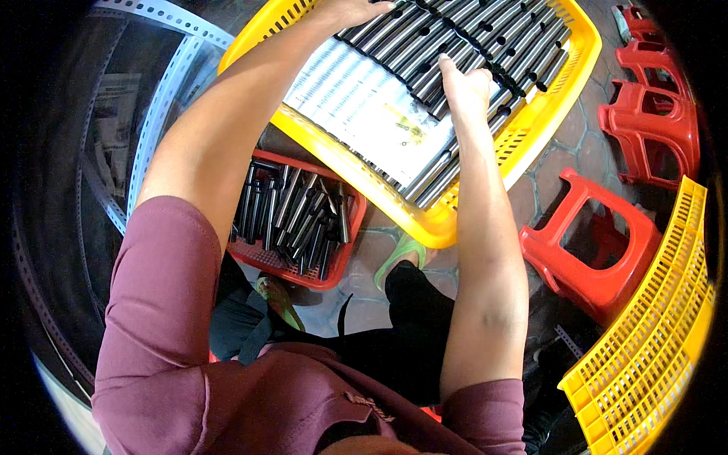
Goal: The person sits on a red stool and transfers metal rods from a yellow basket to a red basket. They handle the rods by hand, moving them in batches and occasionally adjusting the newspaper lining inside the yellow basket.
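Tubes [523, 54] slanted away rightward inside the yellow basket [426, 229], right hand [469, 89] over them, left hand [350, 10] beyond; whether either gripped, I couldn't tell.

The far yellow slotted plastic basket [434, 236] holds shiny dark metal tubes [394, 49] and a white printed paper sheet [360, 114]; grey polygon-paved floor [550, 155] bears red plastic stools [643, 236] at right
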The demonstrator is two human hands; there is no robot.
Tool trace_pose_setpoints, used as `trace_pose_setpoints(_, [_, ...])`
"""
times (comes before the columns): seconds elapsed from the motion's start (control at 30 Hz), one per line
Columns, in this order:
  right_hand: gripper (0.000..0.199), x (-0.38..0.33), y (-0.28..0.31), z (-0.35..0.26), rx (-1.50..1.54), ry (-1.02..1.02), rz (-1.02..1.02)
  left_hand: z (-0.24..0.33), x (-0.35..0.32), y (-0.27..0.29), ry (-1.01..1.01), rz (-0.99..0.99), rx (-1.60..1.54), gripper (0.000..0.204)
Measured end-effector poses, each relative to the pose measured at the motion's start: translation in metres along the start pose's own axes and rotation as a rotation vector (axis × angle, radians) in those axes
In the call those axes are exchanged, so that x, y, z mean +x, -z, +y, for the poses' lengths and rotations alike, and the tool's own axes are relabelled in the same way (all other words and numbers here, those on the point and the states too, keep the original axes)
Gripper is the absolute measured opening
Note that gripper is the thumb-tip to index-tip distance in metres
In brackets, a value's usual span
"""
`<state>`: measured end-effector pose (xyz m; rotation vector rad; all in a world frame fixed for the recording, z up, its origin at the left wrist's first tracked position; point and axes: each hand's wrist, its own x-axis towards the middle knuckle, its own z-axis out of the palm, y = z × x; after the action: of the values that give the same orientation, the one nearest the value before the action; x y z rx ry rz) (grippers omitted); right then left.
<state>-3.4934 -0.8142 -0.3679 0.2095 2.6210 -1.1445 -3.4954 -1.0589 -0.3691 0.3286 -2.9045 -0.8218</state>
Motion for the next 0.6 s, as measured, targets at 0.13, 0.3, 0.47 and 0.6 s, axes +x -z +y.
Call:
trace_pose_setpoints(0.13, [0.091, 0.003, -0.001, 0.004, -0.004, 0.009, 0.020, 0.007, -0.002, -0.002, 0.105, -0.032, -0.074, 0.056])
trace_pose_setpoints(0.3, [0.090, 0.013, 0.000, 0.005, 0.042, -0.016, -0.013, -0.002, -0.005, 0.002, 0.034, 0.074, -0.243, 0.067])
trace_pose_setpoints(0.47, [0.082, -0.004, -0.002, -0.004, -0.125, 0.218, 0.090, -0.012, 0.001, 0.000, -0.024, -0.038, -0.260, 0.062])
trace_pose_setpoints(0.6, [0.078, -0.002, -0.001, -0.006, 0.006, 0.118, 0.060, -0.007, 0.007, -0.008, 0.166, -0.068, -0.015, 0.057])
